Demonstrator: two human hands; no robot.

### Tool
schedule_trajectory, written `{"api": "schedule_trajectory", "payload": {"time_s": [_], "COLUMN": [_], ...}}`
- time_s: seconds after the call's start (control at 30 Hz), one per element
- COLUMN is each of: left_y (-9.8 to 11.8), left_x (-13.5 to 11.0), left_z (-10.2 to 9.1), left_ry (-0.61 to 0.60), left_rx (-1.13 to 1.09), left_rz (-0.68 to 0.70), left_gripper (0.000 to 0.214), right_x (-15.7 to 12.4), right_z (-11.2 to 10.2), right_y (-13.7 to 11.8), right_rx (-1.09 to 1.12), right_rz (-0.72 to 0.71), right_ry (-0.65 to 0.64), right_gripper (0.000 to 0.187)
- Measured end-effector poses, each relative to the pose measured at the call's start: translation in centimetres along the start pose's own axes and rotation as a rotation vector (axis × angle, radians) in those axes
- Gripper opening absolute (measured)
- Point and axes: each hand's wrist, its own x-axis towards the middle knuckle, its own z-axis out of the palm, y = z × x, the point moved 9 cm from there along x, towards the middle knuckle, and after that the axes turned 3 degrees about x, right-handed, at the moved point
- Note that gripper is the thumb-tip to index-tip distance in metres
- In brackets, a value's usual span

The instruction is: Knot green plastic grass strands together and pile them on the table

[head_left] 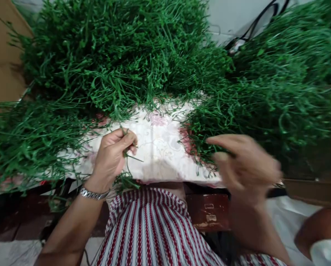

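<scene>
My left hand (112,152), with a metal-band watch (95,193) at the wrist, is closed in a pinch around a thin green stem (134,158) over the cloth. Below that hand, a small tuft of green stems (127,181) hangs at the cloth's near edge. My right hand (244,162) is blurred by motion beside the right-hand heap of green stems (237,111). Its index finger is stretched out and its thumb stands apart, with nothing visible between them. The other fingers are too smeared to make out.
A flowered white cloth (154,142) covers the work surface. Large heaps of green stems lie at the back (121,51) and on the left (24,144). Cardboard (2,55) stands at far left, and black cables (255,24) run behind. A striped garment (149,229) covers my lap.
</scene>
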Motion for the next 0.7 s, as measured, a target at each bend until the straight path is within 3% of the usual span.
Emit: {"api": "schedule_trajectory", "payload": {"time_s": [0.07, 0.13, 0.2, 0.27, 0.4, 0.53, 0.7], "left_y": [0.3, 0.4, 0.4, 0.5, 0.6, 0.7, -0.7], "left_x": [0.2, 0.2, 0.0, -0.1, 0.0, -0.5, -2.8], "left_z": [0.7, 1.3, 1.6, 1.8, 1.5, -0.7, -0.6], "left_ry": [-0.047, -0.075, -0.075, -0.072, -0.118, -0.115, -0.320], "left_rx": [0.004, -0.002, -0.006, 0.021, 0.174, 0.416, 0.736], "left_rz": [0.024, 0.027, 0.019, 0.025, 0.053, 0.091, 0.015], "left_gripper": [0.016, 0.014, 0.013, 0.013, 0.019, 0.037, 0.033], "right_x": [-0.3, -0.4, -0.6, -0.8, -1.2, -1.2, -0.2], "right_z": [6.2, 10.7, 13.9, 15.8, 16.9, 16.3, 15.1], "right_y": [-1.8, -3.4, -4.6, -5.2, -4.6, -2.8, -1.5], "right_rx": [0.315, 0.500, 0.617, 0.678, 0.741, 0.827, 0.872], "right_rz": [0.032, 0.082, 0.132, 0.195, 0.325, 0.420, 0.450], "right_ry": [-0.234, -0.349, -0.448, -0.495, -0.465, -0.377, -0.262], "right_gripper": [0.023, 0.023, 0.028, 0.022, 0.020, 0.020, 0.025]}}
